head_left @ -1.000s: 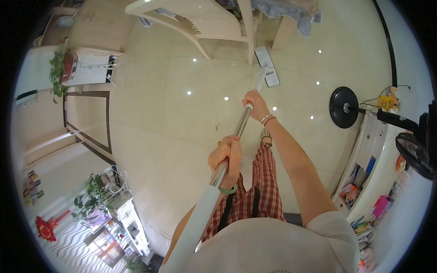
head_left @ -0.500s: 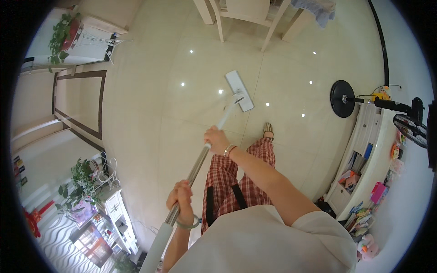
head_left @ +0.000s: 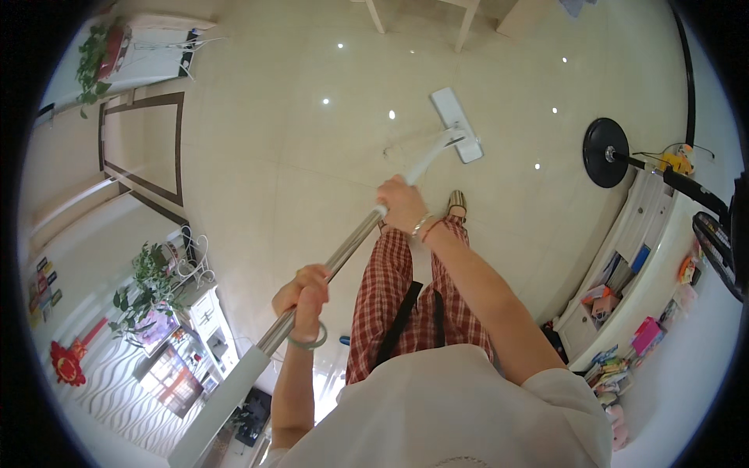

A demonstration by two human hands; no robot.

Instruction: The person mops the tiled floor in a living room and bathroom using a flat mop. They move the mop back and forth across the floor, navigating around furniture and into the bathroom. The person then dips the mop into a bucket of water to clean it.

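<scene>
A flat mop with a white rectangular head (head_left: 456, 123) rests on the shiny beige tile floor ahead of me. Its long pole (head_left: 353, 246), white at both ends and metallic in the middle, slants back toward my lower left. My right hand (head_left: 402, 204) wraps round the pole's lower part, where the white section meets the metal. Farther up the pole, my left hand (head_left: 301, 295) grips the metal section, fingers closed. A bracelet circles each wrist. My foot in a striped shoe (head_left: 457, 204) stands on the tiles just nearer than the mop head.
Pale chair legs (head_left: 465, 27) stand at the far edge. At right are a black fan with a round base (head_left: 605, 153) and a white cabinet (head_left: 624, 269) loaded with small items. Potted plants (head_left: 152, 281) and a white cabinet (head_left: 209, 327) line the left.
The mop head has shifted right and somewhat farther away across the tiles. Both hands still hold the pole, and the right has moved rightward with it. The whole view has also shifted.
</scene>
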